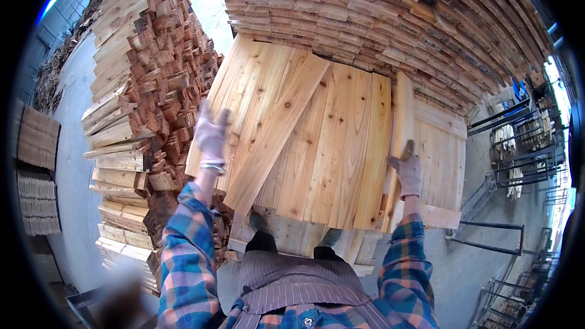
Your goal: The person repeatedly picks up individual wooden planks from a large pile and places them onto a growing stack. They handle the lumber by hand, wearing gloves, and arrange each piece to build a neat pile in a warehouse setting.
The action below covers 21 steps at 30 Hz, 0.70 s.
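Observation:
Pale, knotty wooden boards (317, 146) lie side by side in front of me, forming a broad layer. One loose board (280, 128) rests slantwise across them. My left hand (211, 137), in a light glove and slightly blurred, is over the layer's left edge with its fingers apart and nothing in it. At the right side, my gloved right hand (407, 173) grips a narrow wooden board (401, 116) that looks tipped up on its edge. The thumb lies across this board, and the other fingers are partly hidden. Its upper end is blurred.
A tall stack of rough-ended boards (164, 79) stands close on the left. Beyond the layer rises a large pile of long planks (341, 12). Paler boards (439, 146) lie just to the right. Dark metal racks (518, 146) stand farther right on the concrete floor.

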Each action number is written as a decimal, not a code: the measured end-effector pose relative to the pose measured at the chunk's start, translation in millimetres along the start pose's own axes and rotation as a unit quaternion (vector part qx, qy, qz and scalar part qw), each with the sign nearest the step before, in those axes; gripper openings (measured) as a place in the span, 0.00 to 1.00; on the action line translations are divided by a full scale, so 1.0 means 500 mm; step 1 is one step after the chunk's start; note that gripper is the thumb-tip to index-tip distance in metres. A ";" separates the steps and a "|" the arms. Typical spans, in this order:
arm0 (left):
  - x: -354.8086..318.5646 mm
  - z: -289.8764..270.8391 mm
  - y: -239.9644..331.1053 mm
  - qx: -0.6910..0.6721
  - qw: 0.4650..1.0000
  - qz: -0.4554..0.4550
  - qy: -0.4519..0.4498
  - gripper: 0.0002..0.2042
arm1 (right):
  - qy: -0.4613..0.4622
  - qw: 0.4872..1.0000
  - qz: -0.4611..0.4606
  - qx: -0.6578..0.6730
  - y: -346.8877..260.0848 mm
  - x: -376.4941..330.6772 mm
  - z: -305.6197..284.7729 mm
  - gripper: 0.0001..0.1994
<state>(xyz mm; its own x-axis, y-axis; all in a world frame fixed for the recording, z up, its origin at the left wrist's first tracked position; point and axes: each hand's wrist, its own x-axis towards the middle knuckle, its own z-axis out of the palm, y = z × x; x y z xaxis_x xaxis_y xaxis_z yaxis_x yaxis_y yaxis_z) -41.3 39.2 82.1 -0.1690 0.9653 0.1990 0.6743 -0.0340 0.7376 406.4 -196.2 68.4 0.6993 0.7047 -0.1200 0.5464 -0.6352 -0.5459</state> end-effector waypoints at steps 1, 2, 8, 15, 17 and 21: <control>0.063 -0.025 -0.078 0.123 0.984 0.080 0.105 0.40 | 0.005 0.997 0.024 -0.077 -0.033 -0.010 -0.023 0.45; 0.096 -0.018 -0.091 0.134 0.988 0.023 0.070 0.42 | 0.005 0.995 0.020 -0.098 -0.012 -0.003 -0.022 0.43; 0.121 0.021 -0.110 0.166 0.983 -0.026 -0.068 0.25 | 0.033 0.995 -0.034 -0.090 0.068 0.019 0.062 0.31; 0.112 0.015 -0.113 0.164 0.983 -0.044 -0.072 0.24 | 0.036 0.998 0.026 0.035 0.036 0.023 0.051 0.31; 0.116 0.011 -0.114 0.145 0.986 -0.056 -0.064 0.24 | 0.031 0.999 0.036 -0.015 0.019 0.019 0.046 0.31; 0.118 0.029 -0.106 0.133 0.988 -0.033 -0.073 0.28 | 0.039 0.999 0.009 -0.018 0.063 0.025 0.050 0.31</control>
<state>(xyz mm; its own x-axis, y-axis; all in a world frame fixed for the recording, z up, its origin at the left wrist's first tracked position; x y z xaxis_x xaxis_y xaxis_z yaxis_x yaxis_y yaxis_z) -76.4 101.9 45.4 -0.1261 0.9909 0.0466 0.8338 0.0804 0.5461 420.8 -199.4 28.9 0.7422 0.6672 -0.0626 0.5492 -0.6591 -0.5139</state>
